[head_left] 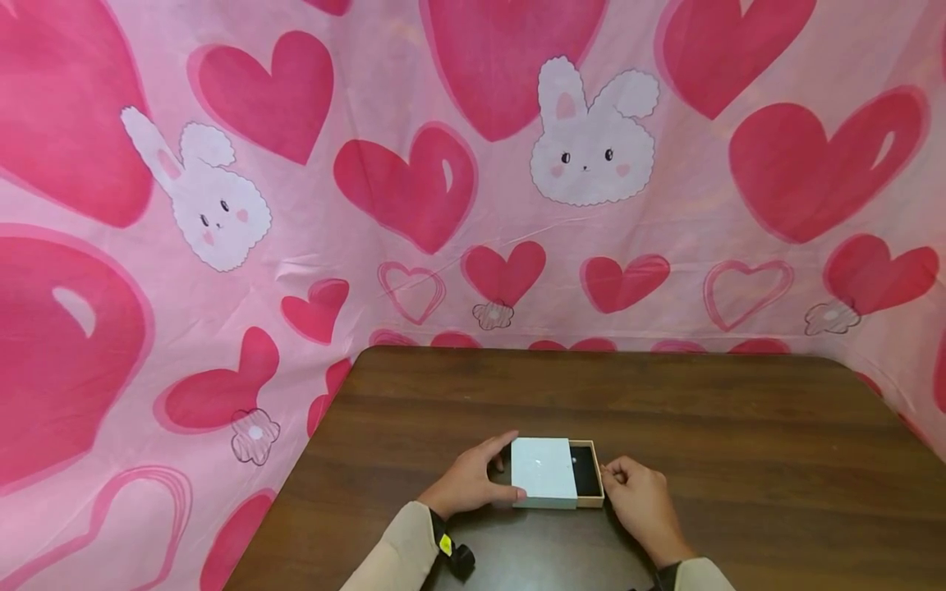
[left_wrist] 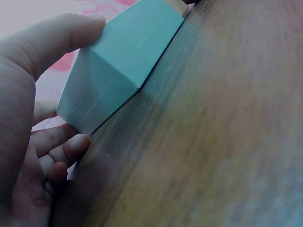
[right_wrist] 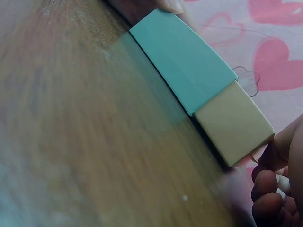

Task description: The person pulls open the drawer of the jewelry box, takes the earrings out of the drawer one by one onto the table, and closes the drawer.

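Note:
A pale mint slide-out box (head_left: 543, 469) lies on the table, its sleeve covering the left part. From the sleeve's right end sticks out a tan drawer (right_wrist: 234, 124), with a flat black insert (head_left: 584, 470) showing inside. My left hand (head_left: 473, 478) grips the sleeve's left end, thumb on the near edge and index finger along the far edge. The left wrist view shows its other fingers curled beside the end face. My right hand (head_left: 641, 497) is at the drawer's outer end with fingers curled, pinching a small tab (right_wrist: 254, 160) there.
The brown wooden table (head_left: 739, 427) extends behind and to both sides of the box. Pink cloth (head_left: 510, 189) with hearts and rabbits hangs behind and along the left. A black wrist camera (head_left: 461, 561) sits on the left wrist near the tabletop.

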`<state>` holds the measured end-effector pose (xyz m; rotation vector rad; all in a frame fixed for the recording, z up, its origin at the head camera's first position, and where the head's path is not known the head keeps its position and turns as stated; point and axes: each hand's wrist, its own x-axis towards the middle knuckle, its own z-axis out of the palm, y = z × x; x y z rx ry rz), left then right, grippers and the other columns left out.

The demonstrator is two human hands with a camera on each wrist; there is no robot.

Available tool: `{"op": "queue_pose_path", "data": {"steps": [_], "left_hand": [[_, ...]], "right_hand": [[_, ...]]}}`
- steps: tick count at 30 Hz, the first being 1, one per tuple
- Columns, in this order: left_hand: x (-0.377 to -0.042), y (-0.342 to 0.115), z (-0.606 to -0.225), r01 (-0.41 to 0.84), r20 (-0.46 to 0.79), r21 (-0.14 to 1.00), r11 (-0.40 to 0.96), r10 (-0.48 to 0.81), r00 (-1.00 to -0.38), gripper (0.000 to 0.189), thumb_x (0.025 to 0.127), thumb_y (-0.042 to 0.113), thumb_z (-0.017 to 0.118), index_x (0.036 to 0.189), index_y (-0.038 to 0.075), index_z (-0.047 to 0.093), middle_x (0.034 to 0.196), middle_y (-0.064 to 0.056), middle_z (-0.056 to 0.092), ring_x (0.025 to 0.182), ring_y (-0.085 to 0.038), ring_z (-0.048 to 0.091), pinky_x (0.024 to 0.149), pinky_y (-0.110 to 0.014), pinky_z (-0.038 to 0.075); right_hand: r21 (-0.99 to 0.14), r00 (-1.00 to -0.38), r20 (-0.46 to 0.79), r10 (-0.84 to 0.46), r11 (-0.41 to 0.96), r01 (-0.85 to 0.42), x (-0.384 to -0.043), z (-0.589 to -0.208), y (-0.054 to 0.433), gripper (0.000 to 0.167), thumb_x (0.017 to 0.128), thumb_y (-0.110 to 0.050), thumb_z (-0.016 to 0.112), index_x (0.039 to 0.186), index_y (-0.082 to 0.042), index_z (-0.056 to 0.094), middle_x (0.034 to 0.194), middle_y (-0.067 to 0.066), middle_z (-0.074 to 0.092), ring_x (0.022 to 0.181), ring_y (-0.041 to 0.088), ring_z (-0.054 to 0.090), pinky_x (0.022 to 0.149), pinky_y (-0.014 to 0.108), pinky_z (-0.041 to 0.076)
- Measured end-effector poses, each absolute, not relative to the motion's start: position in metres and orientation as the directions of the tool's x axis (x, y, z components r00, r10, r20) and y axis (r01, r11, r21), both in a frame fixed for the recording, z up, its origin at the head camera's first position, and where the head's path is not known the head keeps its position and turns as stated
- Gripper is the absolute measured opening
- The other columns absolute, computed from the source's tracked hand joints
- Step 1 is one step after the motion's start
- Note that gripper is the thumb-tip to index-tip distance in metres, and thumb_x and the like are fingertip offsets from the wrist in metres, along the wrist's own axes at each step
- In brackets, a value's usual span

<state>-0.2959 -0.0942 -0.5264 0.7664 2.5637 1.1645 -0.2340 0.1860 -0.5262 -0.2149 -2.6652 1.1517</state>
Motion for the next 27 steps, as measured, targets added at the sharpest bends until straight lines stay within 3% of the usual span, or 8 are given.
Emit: {"op": "queue_pose_path", "data": {"steps": [7, 16, 27], "left_hand": [[-0.2959, -0.0948, -0.5275, 0.353, 0.003, 0.754, 0.554, 0.535, -0.845, 0.089, 0.075, 0.054, 0.079, 0.15, 0.032, 0.037, 0.122, 0.012, 0.051, 0.099, -0.01, 0.049, 0.081, -0.037, 0.042], [-0.2943, -0.0948, -0.5263, 0.33, -0.009, 0.783, 0.528, 0.54, -0.842, 0.09, 0.075, 0.052, 0.08, 0.151, 0.031, 0.037, 0.133, 0.012, 0.048, 0.103, -0.012, 0.049, 0.088, -0.041, 0.043], [-0.295, -0.0945, -0.5275, 0.342, -0.003, 0.766, 0.545, 0.535, -0.845, 0.089, 0.075, 0.053, 0.079, 0.151, 0.032, 0.037, 0.129, 0.012, 0.049, 0.101, -0.011, 0.049, 0.087, -0.041, 0.042]], "right_hand": [[-0.718, -0.961, 0.152, 0.23, 0.694, 0.052, -0.2346, -0.5254, 0.1867, 0.011, 0.089, -0.015, 0.065, 0.079, -0.012, 0.07, 0.067, -0.005, 0.057, 0.062, 0.014, 0.05, 0.059, 0.032, 0.039], [-0.721, -0.961, 0.148, 0.234, 0.691, 0.057, -0.2329, -0.5271, 0.188, 0.011, 0.089, -0.014, 0.065, 0.078, -0.011, 0.069, 0.066, -0.004, 0.056, 0.061, 0.015, 0.049, 0.059, 0.032, 0.038], [-0.717, -0.956, 0.171, 0.24, 0.695, 0.047, -0.2337, -0.5292, 0.1894, 0.014, 0.089, -0.014, 0.065, 0.076, -0.012, 0.068, 0.065, -0.005, 0.055, 0.059, 0.014, 0.048, 0.057, 0.031, 0.037]]}}
